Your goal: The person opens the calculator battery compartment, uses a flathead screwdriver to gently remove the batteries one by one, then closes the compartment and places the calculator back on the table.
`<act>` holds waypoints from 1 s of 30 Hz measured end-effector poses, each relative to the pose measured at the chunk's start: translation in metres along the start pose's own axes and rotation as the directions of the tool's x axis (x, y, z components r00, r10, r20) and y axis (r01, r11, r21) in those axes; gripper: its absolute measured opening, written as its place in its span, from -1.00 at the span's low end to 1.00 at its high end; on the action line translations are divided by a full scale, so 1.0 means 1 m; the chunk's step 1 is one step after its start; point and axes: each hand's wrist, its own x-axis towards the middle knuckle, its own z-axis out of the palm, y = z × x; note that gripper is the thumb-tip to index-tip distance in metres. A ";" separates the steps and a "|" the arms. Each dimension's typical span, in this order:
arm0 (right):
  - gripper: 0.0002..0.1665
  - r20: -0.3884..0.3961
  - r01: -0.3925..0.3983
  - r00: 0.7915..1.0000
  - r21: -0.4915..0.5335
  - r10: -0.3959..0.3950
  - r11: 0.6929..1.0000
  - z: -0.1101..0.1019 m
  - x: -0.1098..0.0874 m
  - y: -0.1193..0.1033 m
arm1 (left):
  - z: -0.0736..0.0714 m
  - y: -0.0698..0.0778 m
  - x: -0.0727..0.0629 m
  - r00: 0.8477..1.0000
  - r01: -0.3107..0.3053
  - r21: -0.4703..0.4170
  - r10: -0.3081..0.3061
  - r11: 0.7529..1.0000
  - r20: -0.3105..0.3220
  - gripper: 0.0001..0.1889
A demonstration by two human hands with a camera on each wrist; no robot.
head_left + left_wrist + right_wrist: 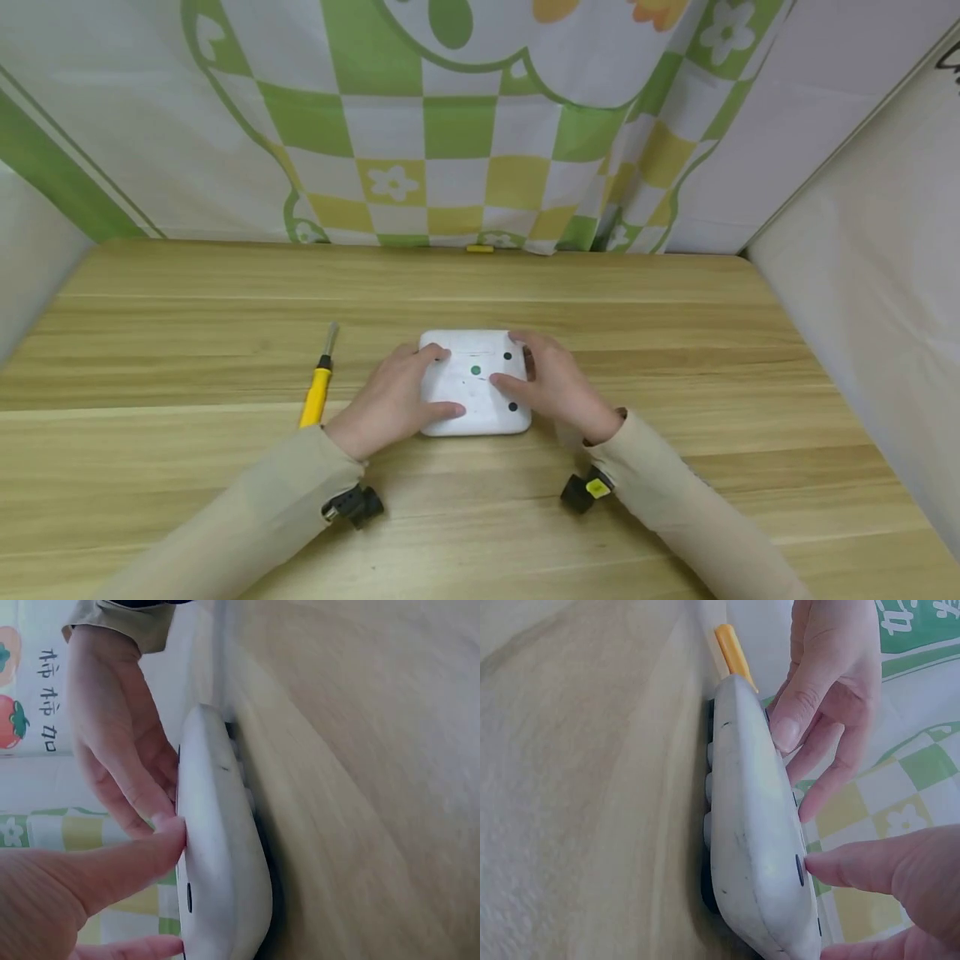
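Observation:
A white calculator-like device (480, 421) with rounded corners lies face down on the table, its back showing dark dots and one green dot. Rounded keys (709, 787) show along its underside in the right wrist view. My left hand (393, 396) rests over its left side, thumb and a finger touching the back. From the opposite side my right hand (558, 383) reaches over, with thumb on the back and index fingertip at the far right corner. Left of the left hand lies a yellow-handled screwdriver (317, 392), shaft pointing away; the sleeve covers its handle end.
The wooden table (675, 333) ends at a green, white and yellow checked curtain (457, 125). A small yellow piece (480, 248) lies at the back edge. White cloth walls stand on both sides. Each wrist carries a black camera (356, 504).

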 end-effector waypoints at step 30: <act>-0.36 -0.122 0.014 0.992 0.248 0.017 0.969 -0.009 -0.001 -0.007 | -0.006 0.004 0.004 0.998 0.067 -0.129 -0.067 0.989 0.000 -0.56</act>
